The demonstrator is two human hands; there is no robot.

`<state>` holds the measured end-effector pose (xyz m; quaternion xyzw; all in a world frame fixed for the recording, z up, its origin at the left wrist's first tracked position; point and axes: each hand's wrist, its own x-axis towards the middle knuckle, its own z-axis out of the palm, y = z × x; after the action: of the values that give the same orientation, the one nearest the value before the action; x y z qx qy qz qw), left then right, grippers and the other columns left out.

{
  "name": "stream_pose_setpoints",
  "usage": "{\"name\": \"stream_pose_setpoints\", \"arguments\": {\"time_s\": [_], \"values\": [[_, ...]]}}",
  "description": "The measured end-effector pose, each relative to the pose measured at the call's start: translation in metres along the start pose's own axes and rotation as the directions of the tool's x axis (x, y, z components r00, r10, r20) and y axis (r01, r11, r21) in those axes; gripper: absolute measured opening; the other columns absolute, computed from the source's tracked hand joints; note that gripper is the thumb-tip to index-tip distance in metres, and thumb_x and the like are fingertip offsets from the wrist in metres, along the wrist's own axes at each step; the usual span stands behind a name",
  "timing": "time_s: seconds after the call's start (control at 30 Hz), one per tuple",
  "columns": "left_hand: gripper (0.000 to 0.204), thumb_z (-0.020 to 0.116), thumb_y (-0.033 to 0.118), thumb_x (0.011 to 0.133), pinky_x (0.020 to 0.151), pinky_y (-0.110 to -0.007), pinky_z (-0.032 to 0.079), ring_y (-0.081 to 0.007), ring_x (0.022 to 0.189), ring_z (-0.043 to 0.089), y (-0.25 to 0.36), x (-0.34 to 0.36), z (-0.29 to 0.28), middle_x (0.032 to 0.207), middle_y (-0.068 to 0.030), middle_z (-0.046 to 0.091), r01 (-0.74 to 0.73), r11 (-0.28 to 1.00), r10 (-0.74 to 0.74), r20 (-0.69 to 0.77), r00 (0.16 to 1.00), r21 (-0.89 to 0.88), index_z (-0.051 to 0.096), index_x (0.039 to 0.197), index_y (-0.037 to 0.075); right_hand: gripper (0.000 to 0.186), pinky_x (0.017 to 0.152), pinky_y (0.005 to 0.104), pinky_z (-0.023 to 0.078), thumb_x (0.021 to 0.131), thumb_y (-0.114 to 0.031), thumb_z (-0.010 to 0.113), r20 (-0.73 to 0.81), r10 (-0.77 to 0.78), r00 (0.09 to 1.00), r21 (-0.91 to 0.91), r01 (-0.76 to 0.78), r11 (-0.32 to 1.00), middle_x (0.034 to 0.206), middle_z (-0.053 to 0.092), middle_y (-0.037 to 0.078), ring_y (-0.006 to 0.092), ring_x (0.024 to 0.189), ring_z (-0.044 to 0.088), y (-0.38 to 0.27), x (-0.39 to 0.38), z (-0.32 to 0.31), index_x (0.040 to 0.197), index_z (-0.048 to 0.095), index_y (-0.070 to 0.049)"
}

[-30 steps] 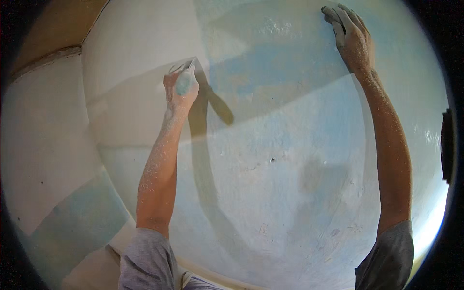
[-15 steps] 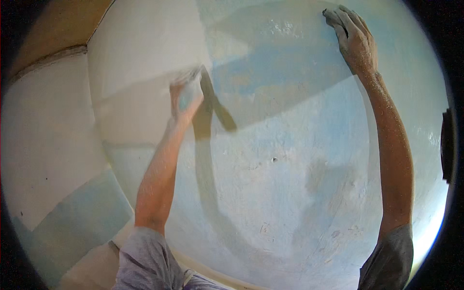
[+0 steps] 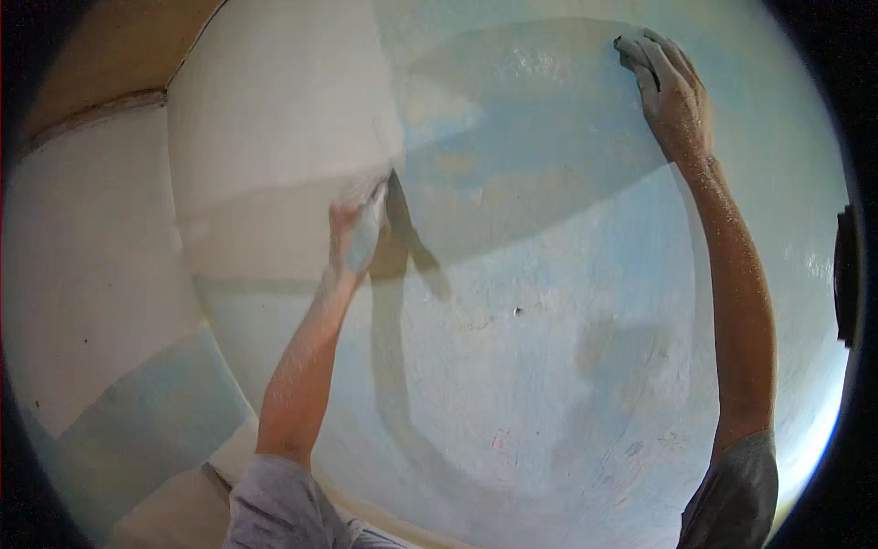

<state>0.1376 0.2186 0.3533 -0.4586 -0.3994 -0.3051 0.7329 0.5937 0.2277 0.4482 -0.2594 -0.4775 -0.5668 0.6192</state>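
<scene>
My left hand (image 3: 359, 220) is at a painted wall (image 3: 530, 384), left of centre, where a whitish area meets a blue-green one. Motion smears its fingers, which look curled round something thin that I cannot make out. A narrow dark strip slants down and right from the fingertips, apparently a shadow. Pale dust coats the hand. Higher up on the right, my right hand (image 3: 677, 101) lies against the blue-green wall, its dusty fingers stretched out. A small dark bit shows at one fingertip; whether it is a separate thing I cannot tell.
Another wall (image 3: 82, 274), whitish above and blue-green below, meets this one at a corner on the left. A brown surface (image 3: 119, 55) shows at the upper left. The wall has a small hole (image 3: 519, 312). A dark object (image 3: 846, 274) stands at the right rim.
My left hand has moved down the wall, blurred in both frames. My right hand keeps its place on the wall, sitting slightly lower in the picture as the whole view shifts.
</scene>
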Motion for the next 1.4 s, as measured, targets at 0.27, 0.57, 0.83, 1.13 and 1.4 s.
{"name": "stream_pose_setpoints", "arguments": {"time_s": [0.27, 0.57, 0.83, 1.13, 1.4], "values": [[0.021, 0.058, -0.001, 0.081, 0.079, -0.044, 0.050, -0.0319, 0.090, 0.065, -0.026, 0.033, 0.001, 0.094, -0.0137, 0.070, -0.046, 0.876, -0.099, -0.272, 0.957, -0.481, 0.071, 0.097, 0.003, 0.031, 0.107, 0.0404, 0.044, 0.097, -0.017, 0.054, 0.010, 0.062, 0.998, 0.009, -0.062, 0.998, 0.134, 0.058, 0.006, 0.0261, 0.127, 0.052, -0.007, 0.004, -0.004, 0.126, 0.063, -0.022], [0.018, 0.052, 0.004, 0.087, 0.083, -0.046, 0.051, -0.0371, 0.085, 0.065, -0.046, 0.097, 0.025, 0.088, -0.0167, 0.070, 0.339, 0.875, -0.339, 0.065, 0.939, -0.345, 0.070, 0.086, -0.001, 0.030, 0.108, 0.0414, 0.042, 0.098, -0.018, 0.052, 0.000, 0.023, 1.000, 0.029, -0.023, 0.999, 0.134, 0.058, 0.008, 0.0287, 0.129, 0.050, -0.004, -0.001, -0.004, 0.124, 0.064, -0.023], [0.016, 0.057, 0.010, 0.088, 0.086, -0.047, 0.048, -0.0376, 0.086, 0.064, 0.005, 0.065, 0.004, 0.088, -0.0180, 0.069, 0.054, 0.770, -0.184, -0.141, 0.973, -0.635, 0.068, 0.087, -0.001, 0.027, 0.105, 0.0424, 0.044, 0.096, -0.015, 0.055, 0.023, 0.021, 1.000, 0.054, -0.022, 0.998, 0.131, 0.060, 0.010, 0.0307, 0.126, 0.052, 0.000, -0.007, -0.005, 0.121, 0.065, -0.014], [0.016, 0.053, 0.006, 0.089, 0.076, -0.047, 0.050, -0.0349, 0.086, 0.064, -0.026, 0.116, -0.001, 0.086, -0.0152, 0.068, 0.292, 0.927, -0.323, -0.102, 0.941, -0.236, 0.067, 0.084, 0.001, 0.026, 0.106, 0.0417, 0.043, 0.095, -0.011, 0.055, 0.036, -0.004, 0.999, 0.117, 0.000, 0.993, 0.130, 0.060, 0.012, 0.0310, 0.127, 0.051, -0.010, 0.000, -0.018, 0.119, 0.066, -0.011], [0.012, 0.068, 0.022, 0.089, 0.089, -0.036, 0.046, -0.0211, 0.096, 0.065, 0.025, -0.007, -0.040, 0.101, -0.0035, 0.070, 0.132, 0.884, -0.143, 0.009, 0.990, -0.448, 0.070, 0.097, 0.013, 0.031, 0.101, 0.0438, 0.045, 0.093, -0.011, 0.059, -0.018, -0.064, 0.998, 0.095, 0.065, 0.993, 0.126, 0.060, 0.014, 0.0329, 0.120, 0.054, -0.015, 0.009, -0.029, 0.124, 0.061, -0.006]]}}
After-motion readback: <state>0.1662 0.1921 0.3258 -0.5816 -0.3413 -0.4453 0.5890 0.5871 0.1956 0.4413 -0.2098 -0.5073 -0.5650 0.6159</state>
